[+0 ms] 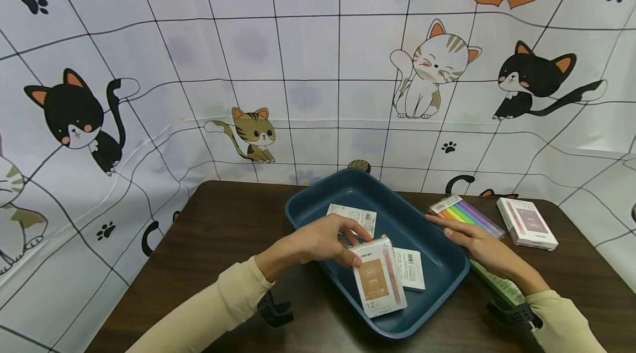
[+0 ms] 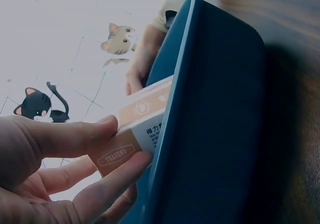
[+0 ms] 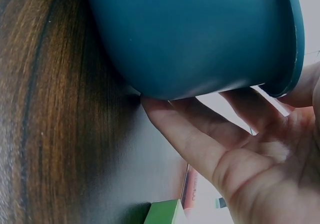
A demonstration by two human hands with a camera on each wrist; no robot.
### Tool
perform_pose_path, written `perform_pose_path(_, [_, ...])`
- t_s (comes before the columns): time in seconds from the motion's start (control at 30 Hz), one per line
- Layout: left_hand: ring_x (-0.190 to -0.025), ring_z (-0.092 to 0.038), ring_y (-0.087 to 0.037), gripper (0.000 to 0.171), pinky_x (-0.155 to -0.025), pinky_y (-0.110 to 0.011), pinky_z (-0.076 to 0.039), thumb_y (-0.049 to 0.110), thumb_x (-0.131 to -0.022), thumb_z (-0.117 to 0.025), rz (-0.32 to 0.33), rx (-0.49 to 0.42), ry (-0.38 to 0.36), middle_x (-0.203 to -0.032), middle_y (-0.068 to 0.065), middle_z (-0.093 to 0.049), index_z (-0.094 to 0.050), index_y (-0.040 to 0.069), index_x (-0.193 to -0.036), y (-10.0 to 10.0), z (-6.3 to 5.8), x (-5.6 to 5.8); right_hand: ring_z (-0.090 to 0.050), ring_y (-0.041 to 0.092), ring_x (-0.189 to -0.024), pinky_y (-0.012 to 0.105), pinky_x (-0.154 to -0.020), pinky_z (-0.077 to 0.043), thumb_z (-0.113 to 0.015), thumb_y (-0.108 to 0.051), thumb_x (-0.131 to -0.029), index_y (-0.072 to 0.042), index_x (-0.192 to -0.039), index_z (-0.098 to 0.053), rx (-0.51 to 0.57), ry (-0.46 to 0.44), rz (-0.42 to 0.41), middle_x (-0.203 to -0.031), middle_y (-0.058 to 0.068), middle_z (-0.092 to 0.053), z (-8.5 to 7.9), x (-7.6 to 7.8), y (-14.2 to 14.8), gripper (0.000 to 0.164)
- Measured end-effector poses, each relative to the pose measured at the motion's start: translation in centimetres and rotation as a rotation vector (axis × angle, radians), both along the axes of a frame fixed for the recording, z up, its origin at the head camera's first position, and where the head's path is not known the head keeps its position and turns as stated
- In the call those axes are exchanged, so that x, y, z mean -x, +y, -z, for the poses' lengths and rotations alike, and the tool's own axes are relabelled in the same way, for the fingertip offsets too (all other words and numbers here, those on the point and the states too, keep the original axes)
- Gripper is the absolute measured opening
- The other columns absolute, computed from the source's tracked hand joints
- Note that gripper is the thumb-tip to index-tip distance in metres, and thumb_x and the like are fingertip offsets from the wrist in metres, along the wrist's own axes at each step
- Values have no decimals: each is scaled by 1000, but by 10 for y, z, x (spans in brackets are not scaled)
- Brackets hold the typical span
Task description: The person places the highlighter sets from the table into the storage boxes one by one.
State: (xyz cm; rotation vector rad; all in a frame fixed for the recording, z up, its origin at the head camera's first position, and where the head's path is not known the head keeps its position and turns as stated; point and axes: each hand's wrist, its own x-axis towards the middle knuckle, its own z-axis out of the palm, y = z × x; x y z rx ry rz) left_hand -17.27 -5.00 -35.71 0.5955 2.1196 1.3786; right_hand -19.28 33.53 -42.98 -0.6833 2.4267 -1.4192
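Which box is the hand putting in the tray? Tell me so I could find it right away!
Find the blue tray in the middle of the brown table. The box leans on the tray's near rim, pinched by the left hand. Unlike the flat white packets lying in the tray, it has a tan front and a pink pen showing.

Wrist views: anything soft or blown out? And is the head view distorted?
Left wrist view: the tray wall and the table at right are blurred and dim, while the left hand and its box are fairly sharp. Right wrist view: the right hand is soft and the backdrop is blown out white. Head view: evenly lit, sharp, with wide-angle bending of the backdrop grid lines.
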Motion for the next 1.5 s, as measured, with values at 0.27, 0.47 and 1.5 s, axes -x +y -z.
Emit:
perform_pose_path(0.27, [-101, -65, -24, 39, -82, -36, -55, 31, -92, -79, 35, 254, 294, -116, -8, -64, -70, 15, -127, -3, -9, -1, -20, 40, -146, 21, -99, -41, -41, -25, -112, -16, -158, -42, 18, -12, -5, -164, 17, -25, -2, 0, 0, 46])
perform_pose_path(0.47, [-128, -49, -30, 55, -102, -51, -43, 44, -97, -69, -71, 362, 529, -145, -13, -50, -60, 16, -143, -7, -16, -1, -19, 40, -146, 18, -100, -39, -41, -25, -112, -20, -157, -43, 3, -1, -1, -163, 16, -27, -1, -1, 1, 45])
perform_pose_path(1.5, [-147, -8, -52, 61, -106, -79, 1, 48, -109, -42, -387, 526, 655, -162, -26, -19, -36, 15, -160, -62, 37, 14, -34, 29, -143, 47, -108, -40, -42, -26, -112, -17, -156, -45, -113, 114, 17, -158, 12, -40, -6, 0, 2, 45])
